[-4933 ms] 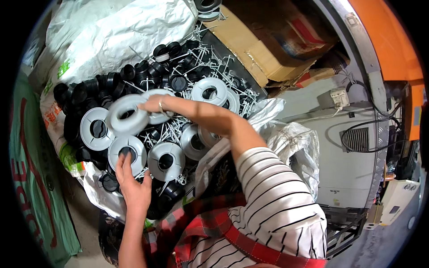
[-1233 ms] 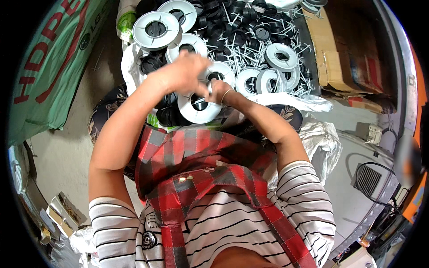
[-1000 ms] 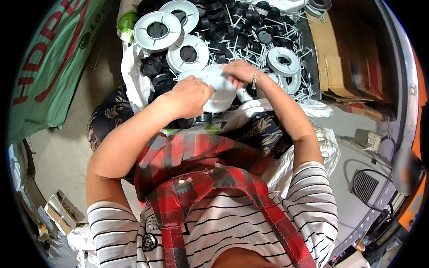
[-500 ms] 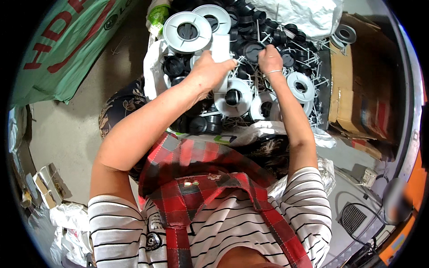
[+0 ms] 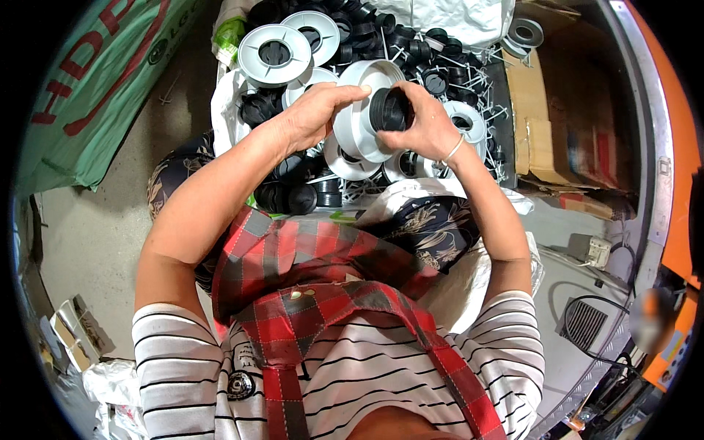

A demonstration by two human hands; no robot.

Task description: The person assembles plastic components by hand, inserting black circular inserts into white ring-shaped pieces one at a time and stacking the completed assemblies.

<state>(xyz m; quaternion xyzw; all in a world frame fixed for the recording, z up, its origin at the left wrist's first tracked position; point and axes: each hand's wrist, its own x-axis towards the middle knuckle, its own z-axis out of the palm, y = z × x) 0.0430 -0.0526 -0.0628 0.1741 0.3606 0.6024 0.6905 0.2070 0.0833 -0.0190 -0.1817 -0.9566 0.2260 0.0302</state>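
Observation:
My left hand (image 5: 314, 111) grips a light grey flanged plastic piece (image 5: 350, 132), thumb on its upper side. It is held tilted above a heap of parts. A black round plastic cap (image 5: 389, 111) is in the curled fingers and thumb of my right hand (image 5: 434, 127), up against the middle of the grey piece. Whether the cap sits inside its opening, I cannot tell. Beneath lie several grey flanged discs, among them a grey disc (image 5: 251, 57) with a dark part in its centre. Black caps (image 5: 302, 198) are piled around them.
Thin white plastic sticks (image 5: 478, 82) lie scattered over the heap's right side. A white sack (image 5: 469, 22) edges it at the back. Right of it stands an open cardboard box (image 5: 529, 110); a green printed bag (image 5: 110, 95) is at the far left.
My right hand has lifted a black cap from the heap and brought it left to the grey piece. The grey piece, edge-on before, now has its face turned toward the cap.

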